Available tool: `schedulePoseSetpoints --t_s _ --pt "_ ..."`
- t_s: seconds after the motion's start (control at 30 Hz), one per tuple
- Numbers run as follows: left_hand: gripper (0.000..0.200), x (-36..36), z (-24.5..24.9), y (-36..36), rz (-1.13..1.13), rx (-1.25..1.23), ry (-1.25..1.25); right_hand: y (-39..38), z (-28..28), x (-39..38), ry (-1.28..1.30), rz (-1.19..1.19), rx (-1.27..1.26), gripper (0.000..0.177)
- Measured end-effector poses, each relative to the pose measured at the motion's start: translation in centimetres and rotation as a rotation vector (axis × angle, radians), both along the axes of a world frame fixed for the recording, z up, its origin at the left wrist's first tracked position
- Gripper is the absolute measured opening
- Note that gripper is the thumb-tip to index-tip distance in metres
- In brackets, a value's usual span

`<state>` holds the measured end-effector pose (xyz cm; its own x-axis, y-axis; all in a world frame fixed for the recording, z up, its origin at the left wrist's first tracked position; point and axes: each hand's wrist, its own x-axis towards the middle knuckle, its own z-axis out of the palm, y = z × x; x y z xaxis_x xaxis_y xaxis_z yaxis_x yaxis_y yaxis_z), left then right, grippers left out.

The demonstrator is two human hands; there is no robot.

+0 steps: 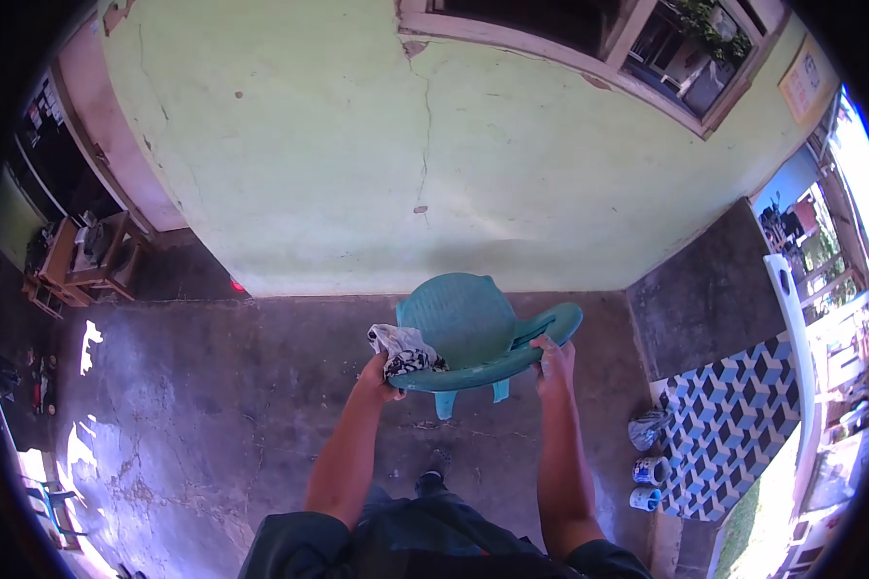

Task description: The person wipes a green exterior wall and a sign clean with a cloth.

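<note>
A teal plastic chair [459, 314] is in front of me, its legs pointing down toward the floor. My left hand [380, 376] grips its near left edge. Bunched against that hand, on the chair's left side, lies a white cloth with a black pattern [406, 349]; whether the fingers also pinch it is hard to see. My right hand [552, 363] is closed around the chair's edge on the right, by a slotted part of it.
Beyond the chair stands a cracked green wall [309, 154] with a window. On the right, several containers [651, 470] stand beside a patterned sheet [734, 425]. A wooden chair [92, 256] with things on it is at far left. Dark concrete floor [212, 405] surrounds me.
</note>
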<state>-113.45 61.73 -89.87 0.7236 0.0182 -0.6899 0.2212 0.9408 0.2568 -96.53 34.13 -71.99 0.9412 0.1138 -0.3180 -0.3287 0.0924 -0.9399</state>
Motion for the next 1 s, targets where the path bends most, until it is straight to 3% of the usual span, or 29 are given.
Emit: schedulePoseSetpoints --t_s 0.27,0.33,0.47,0.5,0.57,0.63,0.87,1.0 --pt "0.039 -8.8 1.7 11.8 0.112 0.06 0.145 12.7 -1.2 -5.0 0.017 0.105 0.075 0.034" --pt "0.038 -11.3 2.2 14.4 0.123 0.135 0.146 15.6 -1.6 -6.6 0.044 0.142 0.087 0.024" --pt "0.04 -15.6 0.5 20.3 0.267 0.109 0.172 21.3 -2.0 -10.2 0.071 0.199 0.114 0.023" --pt "0.04 -16.6 3.8 20.7 0.279 0.16 0.252 22.4 -2.5 -11.0 0.071 0.231 0.134 0.023" --pt "0.041 -18.5 4.1 23.2 0.289 0.169 0.273 24.6 -3.1 -12.3 0.076 0.267 0.156 0.023" --pt "0.045 -20.5 4.2 25.0 0.29 0.208 0.261 26.6 -3.7 -13.8 0.127 0.282 0.144 0.03" --pt "0.044 -26.1 4.6 30.4 0.291 0.237 0.375 31.7 -7.2 -18.2 0.157 0.335 0.107 0.024" --pt "0.043 -28.9 2.3 32.6 0.262 0.192 0.376 34.1 -6.1 -21.2 0.175 0.311 0.094 0.03"
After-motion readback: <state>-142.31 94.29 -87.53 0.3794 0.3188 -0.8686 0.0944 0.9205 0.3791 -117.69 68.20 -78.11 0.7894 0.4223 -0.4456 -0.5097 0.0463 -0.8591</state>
